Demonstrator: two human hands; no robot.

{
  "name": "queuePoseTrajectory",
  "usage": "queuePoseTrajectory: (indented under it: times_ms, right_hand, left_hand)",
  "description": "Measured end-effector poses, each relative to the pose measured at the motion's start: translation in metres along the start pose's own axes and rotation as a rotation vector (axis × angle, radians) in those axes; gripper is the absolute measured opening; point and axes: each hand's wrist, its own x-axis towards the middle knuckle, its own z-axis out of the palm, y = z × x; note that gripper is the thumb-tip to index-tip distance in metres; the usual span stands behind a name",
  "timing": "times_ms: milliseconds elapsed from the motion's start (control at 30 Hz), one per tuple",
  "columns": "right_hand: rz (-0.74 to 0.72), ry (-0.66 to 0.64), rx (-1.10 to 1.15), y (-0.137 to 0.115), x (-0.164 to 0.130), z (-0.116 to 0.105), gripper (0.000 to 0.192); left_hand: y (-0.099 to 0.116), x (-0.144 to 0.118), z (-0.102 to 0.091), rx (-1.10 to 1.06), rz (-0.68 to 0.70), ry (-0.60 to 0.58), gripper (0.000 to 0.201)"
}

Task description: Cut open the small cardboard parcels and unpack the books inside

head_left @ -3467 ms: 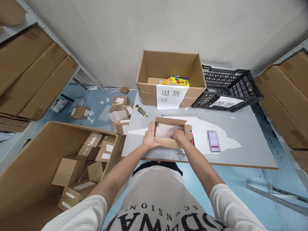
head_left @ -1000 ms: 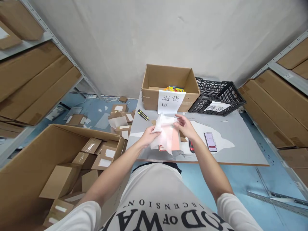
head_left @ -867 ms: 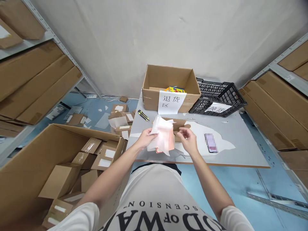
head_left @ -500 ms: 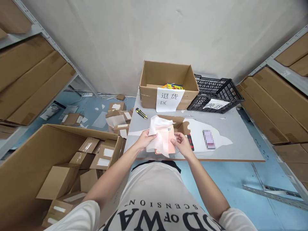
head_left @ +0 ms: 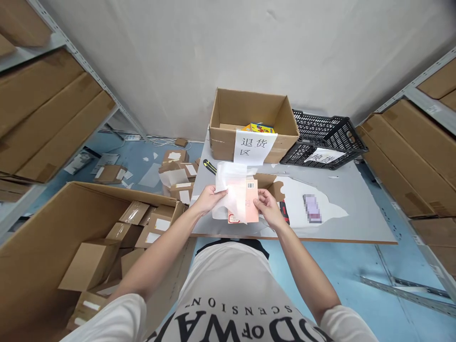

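Note:
My left hand (head_left: 208,197) pinches a sheet of white tissue wrapping (head_left: 228,187) that drapes over a pink flat box (head_left: 249,202) with a barcode sticker. My right hand (head_left: 265,209) grips the right edge of that pink box. Both are held above the near edge of the grey table (head_left: 356,213). Behind them lies a small open cardboard box (head_left: 272,185), partly hidden by the pink box and the tissue.
A big carton (head_left: 252,121) with a paper sign and a black crate (head_left: 326,137) stand at the table's back. A phone (head_left: 312,209), a red-handled tool (head_left: 284,211) and a yellow knife (head_left: 209,166) lie on it. A large carton (head_left: 57,256) of small boxes stands left.
The pink box and its tissue came out of the small cardboard box. My right hand let go briefly, then took the pink box's right edge again, and the tissue is spread wider.

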Motion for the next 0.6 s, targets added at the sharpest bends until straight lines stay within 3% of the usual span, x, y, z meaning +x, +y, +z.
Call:
queuePoseTrajectory:
  times_ms: [133, 367, 500, 600]
  right_hand:
    - [-0.093, 0.107, -0.007, 0.001, 0.012, 0.001, 0.036]
    - [0.05, 0.141, 0.038, -0.007, 0.022, -0.027, 0.039]
    - [0.062, 0.179, 0.062, -0.009, 0.023, -0.056, 0.041]
    - [0.055, 0.208, 0.073, -0.004, 0.025, -0.074, 0.041]
  left_hand:
    - [0.0, 0.012, 0.005, 0.071, 0.051, 0.058, 0.045]
    - [0.003, 0.051, 0.014, 0.098, 0.058, 0.064, 0.049]
    - [0.005, 0.076, -0.023, 0.304, 0.104, 0.189, 0.053]
    - [0.005, 0.092, -0.065, 0.744, 0.068, 0.408, 0.061]
